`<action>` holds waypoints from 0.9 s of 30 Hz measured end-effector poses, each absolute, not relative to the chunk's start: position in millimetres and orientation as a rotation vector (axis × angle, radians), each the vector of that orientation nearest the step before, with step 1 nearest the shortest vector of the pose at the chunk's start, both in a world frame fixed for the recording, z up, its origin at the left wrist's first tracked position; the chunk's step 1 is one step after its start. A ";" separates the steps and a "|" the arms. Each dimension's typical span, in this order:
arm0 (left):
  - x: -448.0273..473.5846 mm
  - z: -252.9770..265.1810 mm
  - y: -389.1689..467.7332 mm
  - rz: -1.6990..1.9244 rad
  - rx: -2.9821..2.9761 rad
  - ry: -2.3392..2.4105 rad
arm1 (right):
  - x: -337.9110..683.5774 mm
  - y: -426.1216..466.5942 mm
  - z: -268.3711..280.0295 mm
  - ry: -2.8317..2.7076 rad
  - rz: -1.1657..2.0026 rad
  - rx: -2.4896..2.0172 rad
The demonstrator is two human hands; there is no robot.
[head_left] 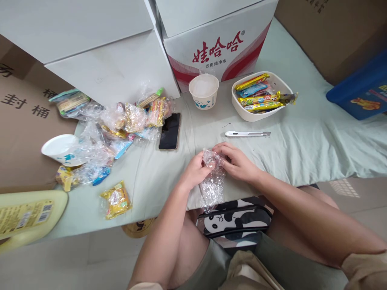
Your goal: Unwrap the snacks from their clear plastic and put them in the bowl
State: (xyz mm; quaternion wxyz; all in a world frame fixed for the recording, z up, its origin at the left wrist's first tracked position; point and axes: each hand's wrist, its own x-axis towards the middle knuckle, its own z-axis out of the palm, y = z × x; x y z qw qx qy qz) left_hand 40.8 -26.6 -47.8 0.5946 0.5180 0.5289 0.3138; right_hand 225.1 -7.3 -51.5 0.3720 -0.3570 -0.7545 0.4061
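Observation:
Near the front edge of the cloth-covered surface, my left hand [196, 171] and my right hand [237, 162] both grip a crinkled clear plastic bag [212, 189]. Its lower part hangs down over the edge, and I cannot make out anything inside it. The fingers of both hands are closed around its top. Beyond my right hand lies a white utility knife [248, 134] with its blade end pointing right. A dark phone [169, 131] lies flat to the upper left of my hands, beside a heap of plastic-wrapped packets [130, 119].
A paper cup [204, 98] with clear plastic in it stands by a white carton [217, 50]. Right of it, a cream tub [254, 114] holds several snack packets. Another cup [62, 150] leans at the left, above a yellow packet [117, 200]. A blue container [359, 86] stands far right.

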 end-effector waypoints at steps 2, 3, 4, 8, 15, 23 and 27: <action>41.1 -46.7 -26.5 0.726 1.194 1.231 | 225.0 -7.3 -51.2 -1.935 1.042 -0.915; 41.2 -46.2 -26.5 0.726 1.192 1.233 | 225.0 -7.3 -51.1 -1.937 1.043 -0.914; 41.3 -45.8 -26.4 0.726 1.191 1.234 | 225.1 -7.2 -51.1 -1.937 1.042 -0.914; 41.0 -45.4 -26.3 0.722 1.209 1.229 | 225.3 -7.0 -51.2 -1.938 1.045 -0.917; 38.6 -49.4 -26.6 0.692 1.247 1.250 | 225.2 -6.9 -50.9 -1.935 1.061 -0.922; 39.0 -45.9 -27.2 0.631 1.397 1.309 | 225.1 -7.4 -50.8 -1.950 1.071 -0.935; 41.5 -37.9 -28.6 0.569 1.485 1.390 | 225.1 -7.4 -51.4 -1.958 1.070 -0.944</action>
